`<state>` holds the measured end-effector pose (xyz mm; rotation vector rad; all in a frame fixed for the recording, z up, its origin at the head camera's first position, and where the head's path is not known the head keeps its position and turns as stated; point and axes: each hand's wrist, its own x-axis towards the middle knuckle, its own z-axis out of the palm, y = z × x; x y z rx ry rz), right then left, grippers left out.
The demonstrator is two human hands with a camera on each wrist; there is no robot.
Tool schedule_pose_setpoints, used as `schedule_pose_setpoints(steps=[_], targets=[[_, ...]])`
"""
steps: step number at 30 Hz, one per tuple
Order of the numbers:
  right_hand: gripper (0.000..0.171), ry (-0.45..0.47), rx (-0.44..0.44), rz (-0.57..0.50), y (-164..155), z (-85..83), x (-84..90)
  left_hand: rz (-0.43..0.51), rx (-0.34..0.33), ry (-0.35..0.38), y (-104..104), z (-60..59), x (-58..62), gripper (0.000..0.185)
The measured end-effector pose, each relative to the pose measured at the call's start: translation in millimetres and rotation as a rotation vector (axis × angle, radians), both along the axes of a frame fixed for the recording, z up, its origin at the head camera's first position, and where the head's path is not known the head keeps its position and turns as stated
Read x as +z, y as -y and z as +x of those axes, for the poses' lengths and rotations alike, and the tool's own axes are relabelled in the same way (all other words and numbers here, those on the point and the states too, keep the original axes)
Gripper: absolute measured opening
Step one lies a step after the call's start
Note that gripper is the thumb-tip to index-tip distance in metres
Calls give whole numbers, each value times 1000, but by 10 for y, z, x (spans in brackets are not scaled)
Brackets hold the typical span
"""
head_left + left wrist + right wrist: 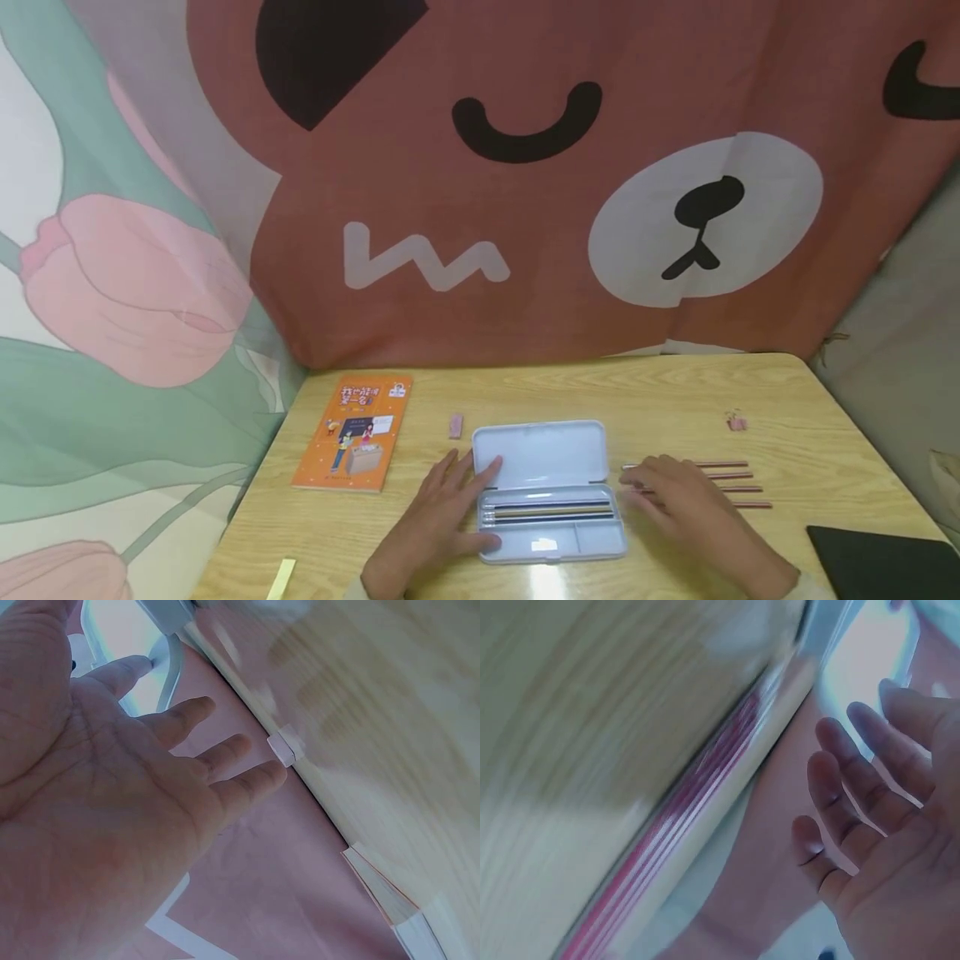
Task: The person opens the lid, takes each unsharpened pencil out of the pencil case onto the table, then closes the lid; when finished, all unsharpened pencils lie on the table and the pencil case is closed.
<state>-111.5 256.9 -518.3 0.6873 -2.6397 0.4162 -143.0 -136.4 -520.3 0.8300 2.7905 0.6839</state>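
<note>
A pale blue pencil case (538, 455) lies open on the table, its lid swung back. Several pencils (553, 512) lie side by side in its upper compartment. My left hand (438, 521) is at the case's left side with fingers spread, the index fingertip over the lid and the thumb on the lower tray's edge. Just right of the case, my right hand (678, 500) reaches over the left ends of several metallic pink pencils (738, 489) lying in a row. Its fingers (831, 780) are loosely bent, with nothing between them in the right wrist view.
An orange book (352, 433) lies at the back left, and a small pink eraser (456, 426) sits behind the case. At the back right is a pink binder clip (737, 422). A black flat object (885, 562) and a yellow strip (281, 579) lie near the front.
</note>
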Motion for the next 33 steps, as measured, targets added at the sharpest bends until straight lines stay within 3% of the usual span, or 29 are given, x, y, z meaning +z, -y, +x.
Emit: schedule_pose_setpoints(steps=[3,7,11,16,24,33], targets=[[19,-47,80,-7,217,-16,-69,2,1,-5,-2,1,-12,102],[20,-2,135,-25,426,4,-117,14,5,-2,-2,18,-17,101],[20,67,125,-33,532,10,-135,18,6,-5,-4,19,-12,101],[23,91,131,-76,580,-31,-162,11,4,-20,-4,15,-13,101],[27,-26,187,-129,605,-79,-223,7,-9,-37,-10,19,-10,102],[25,97,150,-180,602,-87,-146,7,-8,-33,-6,29,2,101]])
